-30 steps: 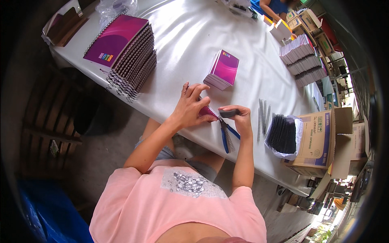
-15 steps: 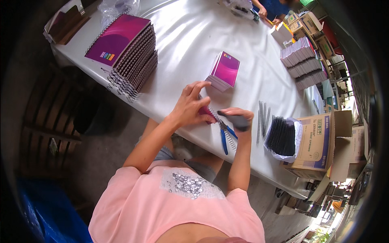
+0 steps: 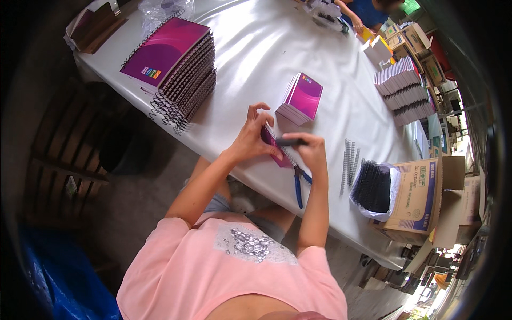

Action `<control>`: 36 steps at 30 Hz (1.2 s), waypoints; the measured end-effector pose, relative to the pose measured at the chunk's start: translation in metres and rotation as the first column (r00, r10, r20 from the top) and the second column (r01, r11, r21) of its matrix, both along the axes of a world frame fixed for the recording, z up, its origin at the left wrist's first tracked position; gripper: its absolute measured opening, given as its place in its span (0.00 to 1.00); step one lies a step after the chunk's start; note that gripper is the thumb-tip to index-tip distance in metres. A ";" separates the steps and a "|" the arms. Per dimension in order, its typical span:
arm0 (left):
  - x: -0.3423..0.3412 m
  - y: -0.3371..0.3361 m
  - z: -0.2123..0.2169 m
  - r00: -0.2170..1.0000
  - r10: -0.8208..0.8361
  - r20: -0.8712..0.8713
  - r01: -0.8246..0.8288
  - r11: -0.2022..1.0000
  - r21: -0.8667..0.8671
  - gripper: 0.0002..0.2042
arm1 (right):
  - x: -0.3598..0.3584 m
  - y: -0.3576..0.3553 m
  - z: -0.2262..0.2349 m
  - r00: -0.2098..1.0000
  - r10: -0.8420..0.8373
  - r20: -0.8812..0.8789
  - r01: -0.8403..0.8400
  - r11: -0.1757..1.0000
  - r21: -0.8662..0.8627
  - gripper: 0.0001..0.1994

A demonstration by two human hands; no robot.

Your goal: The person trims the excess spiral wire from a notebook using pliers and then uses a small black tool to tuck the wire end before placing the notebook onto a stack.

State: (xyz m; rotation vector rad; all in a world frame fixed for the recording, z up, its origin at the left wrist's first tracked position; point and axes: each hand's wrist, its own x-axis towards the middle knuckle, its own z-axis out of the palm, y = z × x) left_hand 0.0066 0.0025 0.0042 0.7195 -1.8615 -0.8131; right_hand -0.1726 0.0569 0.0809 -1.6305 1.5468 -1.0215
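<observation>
While a person in a pink shirt leans over a long table covered in white cloth (image 3: 277, 48), both hands meet at its near edge on a small magenta notebook (image 3: 273, 143). The left hand (image 3: 250, 136) rests on the notebook's cover, thumb and curled fingers pressing it down. The right hand (image 3: 312, 152) is closed around a black spiral binding coil (image 3: 290, 142), pinching it along the notebook's edge. Just below the right hand, blue-handled pliers (image 3: 300, 184) lie on the cloth, their handles pointing toward the person.

A short stack of matching small magenta notebooks (image 3: 301, 98) sits just beyond the hands. Farther left stands a tall stack of large spiral-bound magenta notebooks (image 3: 173, 61). To the right, loose silver-grey coils (image 3: 349, 165) lie in a row, next to a white bag filled with black coils (image 3: 373, 186), which stands against a cardboard box (image 3: 418, 194). At the far end of the table, another person's arm (image 3: 352, 18) reaches over it near stacks of unbound pads (image 3: 402, 90).
</observation>
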 end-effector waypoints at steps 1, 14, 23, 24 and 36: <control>-0.004 -0.002 0.001 0.994 0.011 -0.106 -0.011 1.000 0.006 0.38 | -0.006 -0.010 -0.001 0.982 -0.123 -0.144 0.133 0.989 0.063 0.19; -0.004 -0.010 -0.006 0.997 -0.027 -0.072 0.033 0.996 0.083 0.52 | 0.017 -0.023 0.013 0.973 -0.014 -0.232 0.024 0.999 0.043 0.16; 0.008 0.000 0.002 0.895 -0.015 -0.445 0.287 0.784 0.550 0.22 | -0.081 0.061 -0.021 0.652 -0.440 -0.618 0.464 0.876 -0.135 0.30; 0.009 0.002 0.005 0.895 -0.011 -0.445 0.282 0.787 0.548 0.22 | -0.075 0.077 -0.022 0.667 -0.484 -0.566 0.453 0.867 -0.207 0.29; 0.006 0.042 0.072 0.881 0.262 -0.394 -0.266 0.963 0.046 0.39 | 0.045 0.109 -0.008 0.865 -0.487 -0.118 0.446 0.855 -0.265 0.18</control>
